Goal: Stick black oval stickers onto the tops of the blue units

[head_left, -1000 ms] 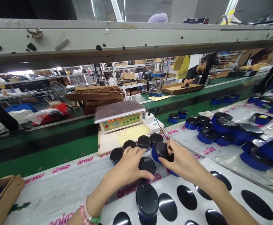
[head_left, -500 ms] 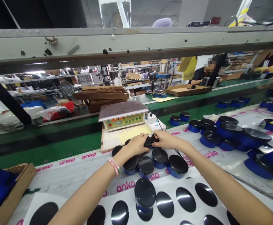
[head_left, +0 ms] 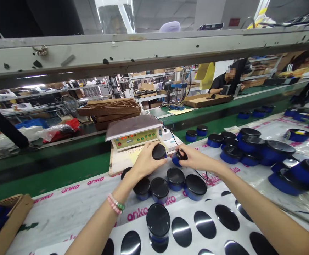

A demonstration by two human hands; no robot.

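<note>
My left hand (head_left: 147, 159) is closed around a round part with a black top (head_left: 159, 152), raised in front of the control box. Close by on the right, my right hand (head_left: 190, 158) grips a blue round part with a black top (head_left: 176, 158), tilted between thumb and fingers. Below them several more such parts stand on the printed plastic sheet, among them one round part (head_left: 175, 178) and a larger one (head_left: 195, 186). Nearest me, another black-topped part (head_left: 158, 221) rests on a white sheet of glossy black discs (head_left: 204, 224).
A control box with lit red lights (head_left: 134, 132) stands behind my hands, with a white plug (head_left: 166, 134) beside it. Piled blue parts (head_left: 250, 143) lie to the right. A cardboard box (head_left: 13, 219) is at left. A metal beam (head_left: 144, 47) crosses overhead; a person (head_left: 223, 83) sits beyond.
Both hands have lifted round parts up from the group on the sheet and drawn slightly apart. The whole view has shifted a little.
</note>
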